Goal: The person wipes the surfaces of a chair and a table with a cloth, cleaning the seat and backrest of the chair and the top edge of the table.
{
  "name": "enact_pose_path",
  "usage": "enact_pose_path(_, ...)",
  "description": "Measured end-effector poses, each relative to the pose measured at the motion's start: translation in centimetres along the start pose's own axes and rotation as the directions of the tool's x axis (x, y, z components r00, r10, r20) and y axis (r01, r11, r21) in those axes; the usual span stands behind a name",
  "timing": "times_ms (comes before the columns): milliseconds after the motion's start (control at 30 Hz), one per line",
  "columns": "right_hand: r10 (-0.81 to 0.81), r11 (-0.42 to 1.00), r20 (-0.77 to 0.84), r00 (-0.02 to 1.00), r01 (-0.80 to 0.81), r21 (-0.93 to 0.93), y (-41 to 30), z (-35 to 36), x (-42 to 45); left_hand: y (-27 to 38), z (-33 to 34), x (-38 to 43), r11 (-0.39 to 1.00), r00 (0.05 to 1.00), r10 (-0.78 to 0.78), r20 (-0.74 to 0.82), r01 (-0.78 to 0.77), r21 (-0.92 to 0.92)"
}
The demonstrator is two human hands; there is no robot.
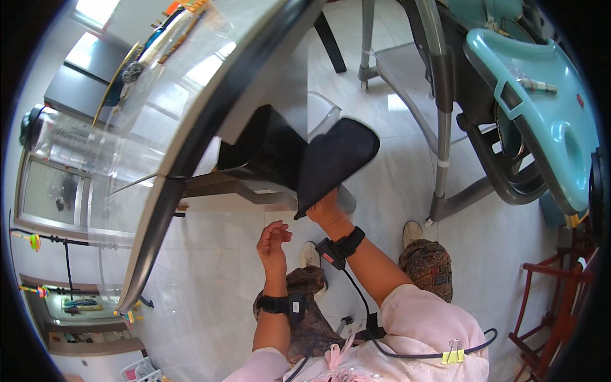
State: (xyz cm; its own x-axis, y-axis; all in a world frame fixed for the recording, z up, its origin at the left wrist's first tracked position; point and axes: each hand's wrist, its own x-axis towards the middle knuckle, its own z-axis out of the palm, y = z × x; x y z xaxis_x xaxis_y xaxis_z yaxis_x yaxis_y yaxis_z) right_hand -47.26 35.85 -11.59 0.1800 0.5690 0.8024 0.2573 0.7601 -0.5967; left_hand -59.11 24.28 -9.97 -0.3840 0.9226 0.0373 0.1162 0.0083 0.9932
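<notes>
My right hand (325, 207) grips the lower end of a dark, flat fabric piece (341, 155) with a rounded far end; most of my fingers are hidden behind it. The fabric piece overlaps the right side of a black angular object (267, 148) beneath the table's edge. My left hand (274, 241) is to the left of my right hand, above the floor, with fingers loosely bent and nothing in them. Each wrist wears a black strap with a small black box.
A glass-like table top with a dark rim (176, 176) runs along the left, bearing a clear bottle (71, 136). On the right stands a high chair with a turquoise tray (549, 105). A red-brown wooden frame (549, 272) is at the lower right. A black cable crosses my clothes.
</notes>
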Motion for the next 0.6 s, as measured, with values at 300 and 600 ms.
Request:
enact_pose_path(300, 0.664, 0.704, -0.077, 0.743, -0.657, -0.268, 13.8, -0.2, -17.8, -1.0, 1.7, 0.0, 0.997, 0.997, -0.055, 0.047, 0.052, 0.055)
enact_pose_path(600, 0.375, 0.926, -0.166, 0.912, -0.361, 0.109, 4.4, 0.1, -5.3, -2.0, 1.6, -0.1, 0.982, 0.987, -0.155, 0.031, 0.151, 0.113)
